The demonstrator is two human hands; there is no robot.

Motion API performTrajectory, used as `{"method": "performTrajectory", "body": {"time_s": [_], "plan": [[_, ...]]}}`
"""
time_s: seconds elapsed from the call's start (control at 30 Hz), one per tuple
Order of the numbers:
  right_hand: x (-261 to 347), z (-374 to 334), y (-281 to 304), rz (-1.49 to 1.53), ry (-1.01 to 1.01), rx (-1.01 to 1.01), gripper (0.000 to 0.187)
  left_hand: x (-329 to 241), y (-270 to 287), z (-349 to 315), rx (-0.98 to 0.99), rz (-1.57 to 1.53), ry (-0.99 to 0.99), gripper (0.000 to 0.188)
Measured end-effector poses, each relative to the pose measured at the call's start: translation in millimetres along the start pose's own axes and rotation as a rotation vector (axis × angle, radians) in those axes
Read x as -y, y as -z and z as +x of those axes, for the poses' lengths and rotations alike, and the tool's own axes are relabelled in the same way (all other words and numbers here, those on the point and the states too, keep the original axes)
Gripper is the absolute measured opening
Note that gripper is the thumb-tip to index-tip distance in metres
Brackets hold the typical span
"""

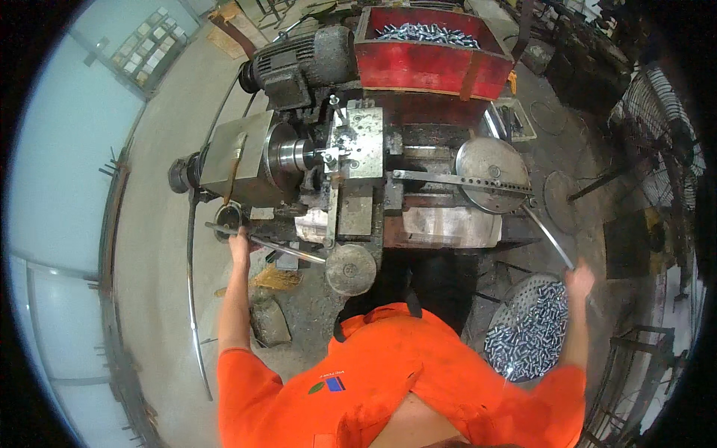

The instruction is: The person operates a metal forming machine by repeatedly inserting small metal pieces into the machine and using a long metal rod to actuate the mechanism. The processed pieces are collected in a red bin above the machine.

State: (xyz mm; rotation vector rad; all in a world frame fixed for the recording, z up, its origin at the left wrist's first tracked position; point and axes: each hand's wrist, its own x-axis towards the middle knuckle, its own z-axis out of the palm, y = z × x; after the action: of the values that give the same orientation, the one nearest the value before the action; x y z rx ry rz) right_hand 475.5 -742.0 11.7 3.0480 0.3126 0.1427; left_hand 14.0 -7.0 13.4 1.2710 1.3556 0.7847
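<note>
A small metal lathe (358, 138) stands in front of me. My left hand (238, 248) is closed round a metal lever rod (291, 252), which runs to a round steel disc (350, 270) at the lathe's near side. On the right, my right hand (579, 281) grips the end of a second lever rod (549, 237). That rod joins a larger disc (485, 158) and a flat bar with holes (463, 181). The shiny chuck (293, 155) faces the tool block (357, 153); any workpiece between them is too small to make out.
A red box (418, 71) of shiny metal pieces sits behind the lathe, beside an electric motor (302, 63). Beneath my right arm is a perforated basin (514, 305) of metal cylinders (530, 340). A brush (237, 160) lies on the headstock. A fan (661, 134) stands far right.
</note>
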Motion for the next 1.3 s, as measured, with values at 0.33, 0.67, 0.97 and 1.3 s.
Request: {"method": "performTrajectory", "body": {"time_s": [0.33,0.67,0.97,1.3], "plan": [[34,44,-4,-0.102,-0.179,-0.233,0.070,12,35,3,0.110,-0.009,0.041,0.051],[86,-88,-63,0.315,0.130,-0.423,0.074,86,3,-15,0.334,1.475,-0.446,0.048],[166,-125,-39,0.636,0.090,0.025,0.039,186,-44,-8,-0.126,1.092,-0.172,0.054],[229,-22,77,0.760,0.419,-0.150,0.035,140,-15,-15,0.183,1.404,-0.172,0.042]]}}
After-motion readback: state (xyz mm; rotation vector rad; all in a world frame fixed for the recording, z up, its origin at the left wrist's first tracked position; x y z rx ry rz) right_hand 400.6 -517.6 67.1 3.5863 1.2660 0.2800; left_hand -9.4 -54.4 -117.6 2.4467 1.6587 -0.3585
